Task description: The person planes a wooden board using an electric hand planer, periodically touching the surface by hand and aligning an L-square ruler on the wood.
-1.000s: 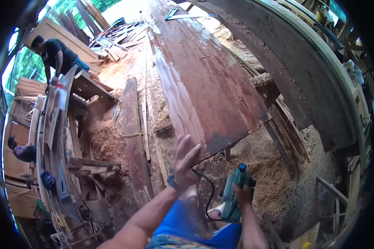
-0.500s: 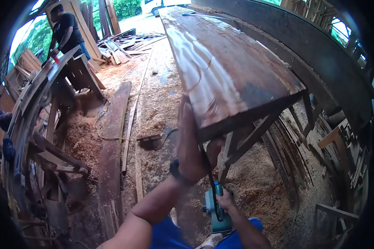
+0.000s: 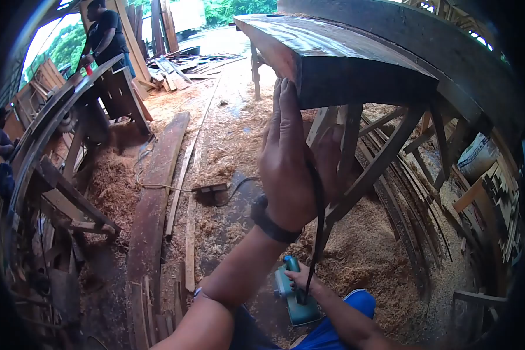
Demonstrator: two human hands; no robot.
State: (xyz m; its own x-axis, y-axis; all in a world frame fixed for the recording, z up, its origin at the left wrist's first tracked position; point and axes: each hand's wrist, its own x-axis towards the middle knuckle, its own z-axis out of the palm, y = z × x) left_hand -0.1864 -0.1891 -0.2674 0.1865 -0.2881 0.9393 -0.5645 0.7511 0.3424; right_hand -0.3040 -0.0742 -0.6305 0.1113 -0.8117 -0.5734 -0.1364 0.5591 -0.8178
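A thick wooden slab [image 3: 367,80] rests on a wooden trestle, its dark end facing me and its left side visible. My left hand [image 3: 289,151] is raised at the slab's near left corner, fingers straight and together, the fingertips at the side face. Below, my right hand [image 3: 300,275] grips the handle of a green electric hand planer [image 3: 302,306], held low beside my knee. The planer's black cord [image 3: 319,224] runs up past my left wrist and behind the hand. A dark band [image 3: 271,224] is round that wrist.
Trestle legs [image 3: 370,163] brace the slab's underside. Long boards [image 3: 157,175] and wood shavings cover the floor at left, with a cord and a small dark block [image 3: 211,191]. Another person [image 3: 108,38] stands at a left workbench. A large dark beam [image 3: 385,23] lies behind the slab.
The view has dropped, so the slab's end face shows more and its top less. My left hand sits higher in view at the corner. The planer has shifted slightly left, still in my right hand.
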